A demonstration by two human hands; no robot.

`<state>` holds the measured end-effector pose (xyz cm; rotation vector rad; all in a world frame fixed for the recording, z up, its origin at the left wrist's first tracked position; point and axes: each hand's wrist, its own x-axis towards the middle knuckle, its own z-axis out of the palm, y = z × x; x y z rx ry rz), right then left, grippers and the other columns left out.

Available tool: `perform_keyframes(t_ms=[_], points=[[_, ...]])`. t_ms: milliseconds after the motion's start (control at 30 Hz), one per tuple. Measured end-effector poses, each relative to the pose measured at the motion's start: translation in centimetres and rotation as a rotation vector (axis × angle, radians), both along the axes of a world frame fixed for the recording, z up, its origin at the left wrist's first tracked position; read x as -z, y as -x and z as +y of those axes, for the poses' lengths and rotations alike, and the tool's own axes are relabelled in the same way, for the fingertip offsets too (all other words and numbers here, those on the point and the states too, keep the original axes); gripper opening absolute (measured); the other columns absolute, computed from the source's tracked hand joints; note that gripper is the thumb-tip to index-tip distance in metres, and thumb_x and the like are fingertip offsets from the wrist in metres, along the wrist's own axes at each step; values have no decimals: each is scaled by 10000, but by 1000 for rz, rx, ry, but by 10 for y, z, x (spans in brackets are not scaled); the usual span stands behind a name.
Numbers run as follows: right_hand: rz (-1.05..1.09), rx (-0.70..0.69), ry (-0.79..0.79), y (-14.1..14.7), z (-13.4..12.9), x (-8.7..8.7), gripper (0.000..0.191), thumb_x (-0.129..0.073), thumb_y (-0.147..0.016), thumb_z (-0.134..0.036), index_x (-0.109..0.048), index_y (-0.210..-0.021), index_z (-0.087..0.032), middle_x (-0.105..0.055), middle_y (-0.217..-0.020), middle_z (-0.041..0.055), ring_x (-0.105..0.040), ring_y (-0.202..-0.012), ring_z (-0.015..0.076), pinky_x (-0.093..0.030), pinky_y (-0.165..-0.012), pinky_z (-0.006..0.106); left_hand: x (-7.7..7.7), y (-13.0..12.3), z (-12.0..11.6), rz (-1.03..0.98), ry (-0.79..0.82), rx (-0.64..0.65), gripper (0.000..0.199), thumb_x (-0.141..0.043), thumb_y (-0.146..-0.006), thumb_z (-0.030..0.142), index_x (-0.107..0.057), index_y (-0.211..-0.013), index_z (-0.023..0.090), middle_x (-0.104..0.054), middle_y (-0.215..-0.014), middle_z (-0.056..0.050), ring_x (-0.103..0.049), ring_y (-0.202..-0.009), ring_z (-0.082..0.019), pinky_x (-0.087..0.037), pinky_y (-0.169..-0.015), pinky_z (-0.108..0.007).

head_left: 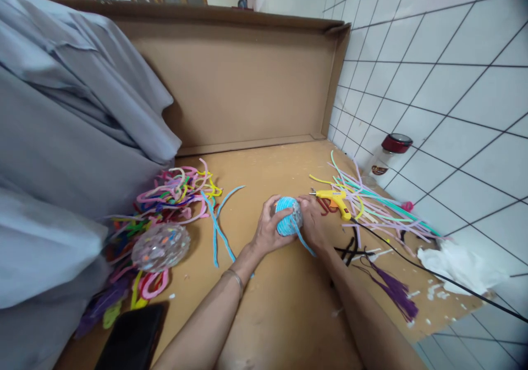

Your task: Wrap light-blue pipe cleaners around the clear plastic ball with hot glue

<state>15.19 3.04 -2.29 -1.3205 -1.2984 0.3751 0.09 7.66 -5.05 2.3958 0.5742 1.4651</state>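
Near the middle of the table, my left hand (270, 224) is wrapped round a rounded form (286, 221) wound with light blue pipe cleaner, its thumb lying across the front. A patch on the form's right side looks pale and uncovered. One blue end (304, 242) hangs down from it toward my right wrist. My right hand (312, 221) is closed against the form's right side; its fingertips are partly hidden, and I cannot make out what they pinch. Loose light blue pipe cleaners (218, 224) lie to the left of my left hand.
A yellow glue gun (335, 200) with a black cord lies right of my hands, by straight pipe cleaners (379, 208). At left are tangled pipe cleaners (181, 191), a clear ball (161, 247) and a phone (131, 337). A jar (388, 155) stands by the tiled wall.
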Motion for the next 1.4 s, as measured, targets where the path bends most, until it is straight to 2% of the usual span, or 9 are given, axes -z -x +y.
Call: perform_keyframes(t_ms=[167, 367, 533, 767, 933, 1167, 1400], points=[[-35, -17, -11, 2, -4, -4, 413, -338, -978, -463, -668, -1041, -222, -543, -1190, 105, -499, -1168, 244, -418, -1009, 467, -1, 1, -2, 21, 26, -12, 634, -811, -621, 289, -560, -1201, 241, -288, -1413, -128, -461, -1268, -324, -471, -1000, -496], [-81, -60, -97, 9, -7, -9, 382, -371, -967, -475, -676, -1004, -248, -537, -1196, 96, -478, -1197, 248, -399, -1014, 489, -1, 0, -3, -4, 26, -24, 623, -806, -615, 275, -559, -1185, 232, -300, -1413, -132, -453, -1274, -322, -468, -998, -497], [-77, -77, -134, 11, -8, -6, 370, -379, -968, -459, -681, -982, -246, -537, -1179, 89, -493, -1170, 246, -408, -996, 490, -2, -2, -4, -21, 13, -29, 594, -792, -623, 254, -556, -1167, 231, -316, -1395, -131, -460, -1262, -316, -470, -990, -499], [-126, -83, -197, 15, -8, 2, 338, -382, -967, -439, -632, -1104, -257, -544, -1173, 79, -498, -1149, 231, -402, -1001, 470, -4, -3, -5, -55, 8, -39, 586, -773, -630, 224, -545, -1169, 223, -326, -1378, -131, -501, -1208, -285, -486, -975, -475], [-131, -38, -177, 13, -8, 4, 372, -355, -970, -438, -638, -1110, -242, -535, -1183, 83, -482, -1174, 230, -384, -1029, 462, -5, -3, -4, -10, 8, -47, 616, -787, -623, 268, -547, -1189, 228, -308, -1393, -134, -454, -1265, -312, -464, -1004, -489], [-113, -40, -65, 12, -8, -2, 449, -299, -968, -490, -631, -1143, -243, -500, -1245, 96, -445, -1240, 249, -329, -1076, 501, -4, -5, -6, 4, 40, -66, 626, -805, -623, 306, -557, -1191, 220, -296, -1395, -147, -445, -1273, -333, -442, -1011, -509], [22, -85, -84, 7, -3, 0, 433, -290, -971, -468, -634, -1085, -233, -527, -1196, 95, -487, -1199, 230, -383, -1055, 468, -5, -5, -7, 51, 79, -66, 634, -796, -633, 314, -557, -1212, 222, -293, -1360, -133, -433, -1264, -317, -419, -1037, -505]])
